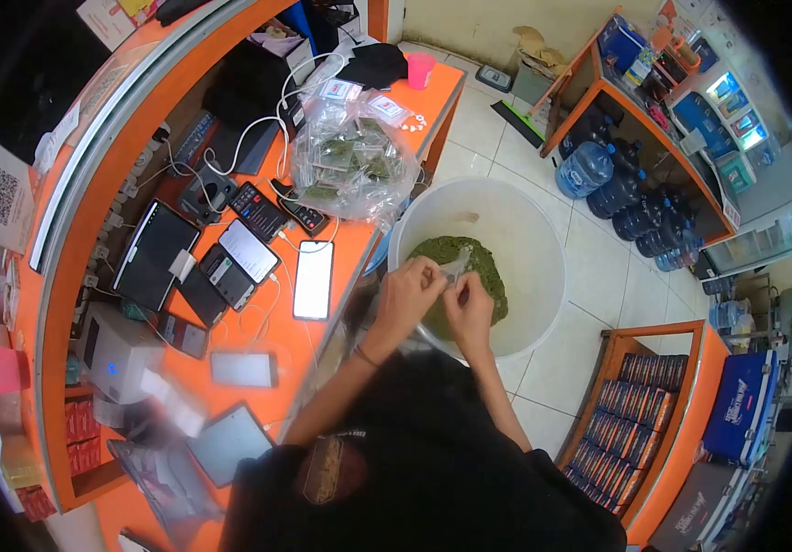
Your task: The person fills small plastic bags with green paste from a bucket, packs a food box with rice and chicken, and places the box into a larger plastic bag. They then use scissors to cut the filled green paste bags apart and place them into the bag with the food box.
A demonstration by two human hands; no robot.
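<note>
A large white tub (540,267) stands on the tiled floor, with green crumbly material (493,276) at its bottom. Over the tub, my left hand (410,293) and my right hand (468,308) are close together. Both pinch the edge of a small clear plastic bag (456,269), one on each side. To the left of the tub, a big clear bag (355,166) on the orange counter holds several small packets of green material.
Phones, among them a lit white one (313,280), cables and a tablet (230,444) lie on the orange counter (290,368). A pink cup (421,71) stands at its far end. Water jugs (585,170) and a shelf of boxed packs (631,414) are on the right.
</note>
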